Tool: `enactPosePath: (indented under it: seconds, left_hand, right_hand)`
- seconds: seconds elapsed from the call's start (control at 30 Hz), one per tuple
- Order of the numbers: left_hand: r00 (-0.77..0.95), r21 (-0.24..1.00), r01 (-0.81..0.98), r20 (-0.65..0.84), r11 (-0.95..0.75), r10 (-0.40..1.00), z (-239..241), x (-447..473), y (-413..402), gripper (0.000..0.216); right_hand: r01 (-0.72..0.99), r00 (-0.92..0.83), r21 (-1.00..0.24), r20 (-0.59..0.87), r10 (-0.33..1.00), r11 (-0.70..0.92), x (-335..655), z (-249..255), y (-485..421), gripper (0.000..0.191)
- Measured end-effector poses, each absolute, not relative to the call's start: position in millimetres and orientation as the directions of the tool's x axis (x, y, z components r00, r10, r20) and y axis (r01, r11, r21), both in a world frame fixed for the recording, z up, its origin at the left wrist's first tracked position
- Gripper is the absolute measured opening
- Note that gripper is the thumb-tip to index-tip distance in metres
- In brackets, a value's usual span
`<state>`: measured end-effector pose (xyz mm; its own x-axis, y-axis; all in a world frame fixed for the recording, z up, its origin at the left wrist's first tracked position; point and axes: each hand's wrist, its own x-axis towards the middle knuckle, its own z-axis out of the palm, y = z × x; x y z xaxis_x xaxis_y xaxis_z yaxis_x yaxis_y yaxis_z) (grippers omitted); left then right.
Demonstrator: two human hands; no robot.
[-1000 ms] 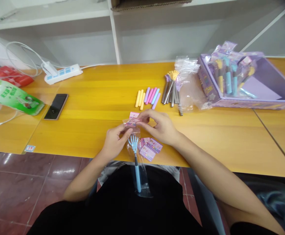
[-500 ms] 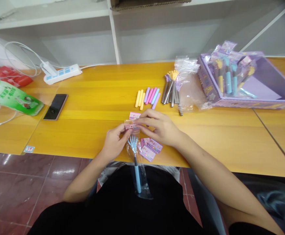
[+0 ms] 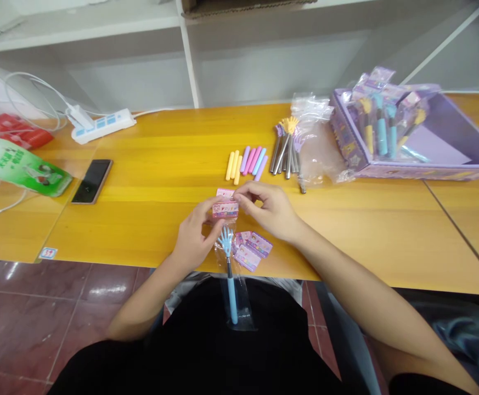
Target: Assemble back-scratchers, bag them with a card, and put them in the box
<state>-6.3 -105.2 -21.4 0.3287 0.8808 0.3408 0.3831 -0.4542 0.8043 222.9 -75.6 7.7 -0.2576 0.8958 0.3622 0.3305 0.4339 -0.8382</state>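
A light-blue back scratcher [image 3: 232,299] with a hand-shaped head lies inside a clear plastic bag [image 3: 245,312], which hangs over the table's front edge against the black shirt. At the bag's top sits a pink printed header card [image 3: 225,209]. My left hand [image 3: 196,233] grips the card's left side, thumb below and fingers above. The fingertips of my right hand [image 3: 266,208] are pinched at the card's upper right corner. Another card [image 3: 225,193] lies just behind it. Several loose cards [image 3: 249,258] are spread beside the bag, right of the scratcher.
Several coloured handle sleeves [image 3: 245,163] lie behind my hands, beside a pile of metal-rod back scratchers [image 3: 288,148] and clear bags [image 3: 315,153]. A purple box [image 3: 432,171] holds bagged scratchers at right. Left are a phone [image 3: 92,181], green bottle [image 3: 25,164] and power strip [image 3: 107,127].
The header card now faces up flat, its printed front showing more fully. My right fingers have drawn back from across it to its right corner.
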Motion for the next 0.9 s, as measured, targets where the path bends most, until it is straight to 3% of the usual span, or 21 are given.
enactPosePath:
  seconds: [0.13,0.6,0.9]
  left_hand:
    - [0.384,0.719,0.450,0.380,-0.530,0.842,-17.9,-7.0,-103.8,0.043]
    - [0.398,0.672,0.470,0.417,-0.573,0.817,-16.6,-4.8,-103.1,0.034]
    - [0.454,0.567,0.499,0.473,-0.655,0.755,-13.7,-3.1,-101.1,0.032]
  right_hand:
    - [0.334,-0.245,-0.836,0.370,0.896,0.436,223.1,6.1,-75.9,0.017]
    - [0.367,-0.254,-0.786,0.430,0.867,0.497,223.1,5.7,-77.6,0.017]
    - [0.416,-0.244,-0.758,0.439,0.865,0.502,223.7,7.2,-78.6,0.018]
